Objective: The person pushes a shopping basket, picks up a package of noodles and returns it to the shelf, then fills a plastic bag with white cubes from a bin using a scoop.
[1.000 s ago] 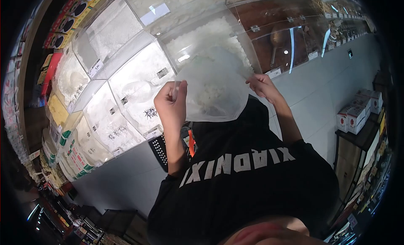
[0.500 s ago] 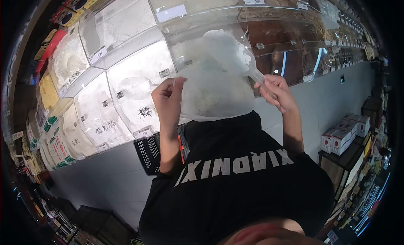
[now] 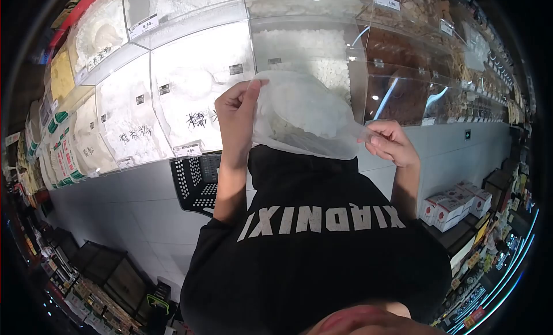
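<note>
My left hand (image 3: 239, 107) pinches the upper left edge of a translucent plastic bag (image 3: 268, 119) between thumb and fingers. White pieces (image 3: 285, 130) show through the film at the bottom of the bag. A clear scoop (image 3: 314, 107), heaped with something whitish, appears to be inside the bag, blurred by the film. My right hand (image 3: 391, 142) is closed around the narrow handle at the scoop's right end. Just behind the bag stands a clear bin of white chunky pieces (image 3: 331, 76).
Bins of white powder (image 3: 199, 87) with handwritten labels line the left. Bins of brown goods (image 3: 397, 53) continue to the right. Below the counter sits a black basket (image 3: 196, 185) with holes. White boxes (image 3: 455, 208) are stacked at the right.
The scoop has come down from the bag's upper right into the bag, its handle now lower. The bag looks more bunched. My view has shifted, bringing the bin behind into plainer sight.
</note>
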### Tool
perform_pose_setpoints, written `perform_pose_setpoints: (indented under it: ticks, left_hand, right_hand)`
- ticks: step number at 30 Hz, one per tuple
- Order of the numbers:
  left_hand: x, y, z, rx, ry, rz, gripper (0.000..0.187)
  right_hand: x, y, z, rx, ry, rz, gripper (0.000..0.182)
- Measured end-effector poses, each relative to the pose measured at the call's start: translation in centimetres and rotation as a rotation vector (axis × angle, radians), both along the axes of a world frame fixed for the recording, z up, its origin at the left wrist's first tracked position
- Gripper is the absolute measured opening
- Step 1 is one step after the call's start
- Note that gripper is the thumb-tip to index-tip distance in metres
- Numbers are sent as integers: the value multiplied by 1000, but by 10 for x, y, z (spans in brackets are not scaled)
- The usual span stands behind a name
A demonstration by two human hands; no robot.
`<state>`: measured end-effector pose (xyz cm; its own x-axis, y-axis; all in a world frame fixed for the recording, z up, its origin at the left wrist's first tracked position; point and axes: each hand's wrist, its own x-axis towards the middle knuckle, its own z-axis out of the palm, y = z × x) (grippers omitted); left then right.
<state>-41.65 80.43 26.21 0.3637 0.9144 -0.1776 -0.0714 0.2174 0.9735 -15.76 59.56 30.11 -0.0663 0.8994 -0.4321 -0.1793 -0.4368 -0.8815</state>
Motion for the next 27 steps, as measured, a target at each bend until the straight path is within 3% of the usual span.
perform_pose_setpoints:
  ticks: [17, 27]
  left_hand:
    - [13, -3, 3, 11, -13, -108, 21]
    - [7, -5, 3, -8, -45, -100, 22]
  right_hand:
    - [-6, 10, 0, -134, -196, 70, 17]
    - [-23, 48, 18, -31, -736, 289, 37]
